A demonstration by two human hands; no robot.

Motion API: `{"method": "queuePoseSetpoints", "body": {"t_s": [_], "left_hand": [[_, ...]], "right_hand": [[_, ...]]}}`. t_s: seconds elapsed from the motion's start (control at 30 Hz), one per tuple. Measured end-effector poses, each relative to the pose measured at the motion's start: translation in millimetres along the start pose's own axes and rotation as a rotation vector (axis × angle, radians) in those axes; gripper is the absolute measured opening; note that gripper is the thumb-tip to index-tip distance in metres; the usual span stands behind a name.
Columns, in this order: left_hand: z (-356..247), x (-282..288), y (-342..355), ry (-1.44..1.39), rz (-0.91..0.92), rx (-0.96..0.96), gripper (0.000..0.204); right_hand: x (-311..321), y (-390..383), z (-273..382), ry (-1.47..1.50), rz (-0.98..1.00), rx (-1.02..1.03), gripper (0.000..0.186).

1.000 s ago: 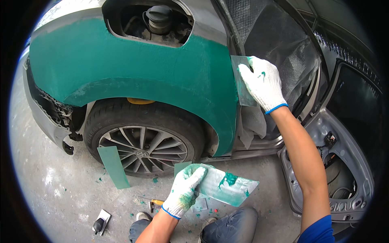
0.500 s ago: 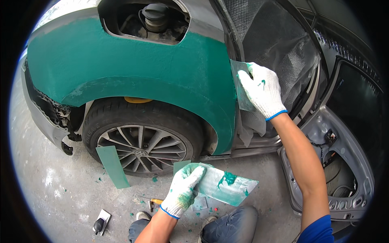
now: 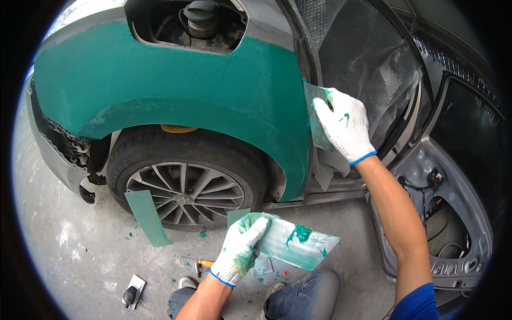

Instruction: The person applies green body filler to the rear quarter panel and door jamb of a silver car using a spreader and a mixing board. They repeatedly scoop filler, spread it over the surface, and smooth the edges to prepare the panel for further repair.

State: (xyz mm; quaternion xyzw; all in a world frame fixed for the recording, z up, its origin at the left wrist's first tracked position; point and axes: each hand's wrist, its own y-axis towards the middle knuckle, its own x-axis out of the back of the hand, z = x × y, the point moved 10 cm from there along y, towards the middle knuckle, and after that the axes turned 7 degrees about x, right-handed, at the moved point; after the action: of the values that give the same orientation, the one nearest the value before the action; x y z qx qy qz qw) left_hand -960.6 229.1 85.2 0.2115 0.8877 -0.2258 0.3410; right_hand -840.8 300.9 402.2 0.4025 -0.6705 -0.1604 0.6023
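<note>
My left hand (image 3: 242,249), in a white glove stained green, grips a flat translucent plate (image 3: 282,249) at its left end. A lump of green putty (image 3: 302,233) sits on top of the plate. My right hand (image 3: 345,125), also in a white glove, is closed on a thin translucent scraper (image 3: 318,128). That scraper stands upright at the right edge of a car's body panel (image 3: 202,80), which is coated green. Whether its blade presses on the panel I cannot tell.
Under the panel sits a wheel (image 3: 184,200); a green strip (image 3: 148,218) leans near it. A sanding block (image 3: 133,292) and an orange-handled tool (image 3: 205,263) lie on the floor. Plastic film (image 3: 368,69) covers the doorway, with an open door (image 3: 453,213) at right.
My right hand and the scraper have shifted slightly down along the panel's edge. My left hand with the plate stays almost where it was.
</note>
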Motion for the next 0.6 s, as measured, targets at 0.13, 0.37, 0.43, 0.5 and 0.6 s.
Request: {"method": "queuePoseSetpoints", "body": {"t_s": [0.13,0.37,0.43,0.5,0.6], "left_hand": [[2.7,-1.1,1.9,-0.013,0.008,0.010,0.024],[1.6,-3.4,1.3,-0.026,0.014,0.010,0.024],[4.0,-3.0,3.8,-0.034,0.014,0.015,0.024],[4.8,-3.3,5.4,-0.029,0.019,0.018,0.024],[3.0,-1.2,5.5,-0.003,0.012,0.022,0.025]], "right_hand": [[-3.5,-5.1,-10.2,0.033,-0.024,0.014,0.031],[-10.3,-13.9,-27.3,0.108,-0.054,-0.025,0.033],[-10.9,-15.1,-30.2,0.126,-0.065,-0.029,0.033],[-11.8,-15.1,-32.6,0.156,-0.063,-0.047,0.033],[-14.6,-14.7,-30.4,0.182,-0.078,-0.021,0.034]]}}
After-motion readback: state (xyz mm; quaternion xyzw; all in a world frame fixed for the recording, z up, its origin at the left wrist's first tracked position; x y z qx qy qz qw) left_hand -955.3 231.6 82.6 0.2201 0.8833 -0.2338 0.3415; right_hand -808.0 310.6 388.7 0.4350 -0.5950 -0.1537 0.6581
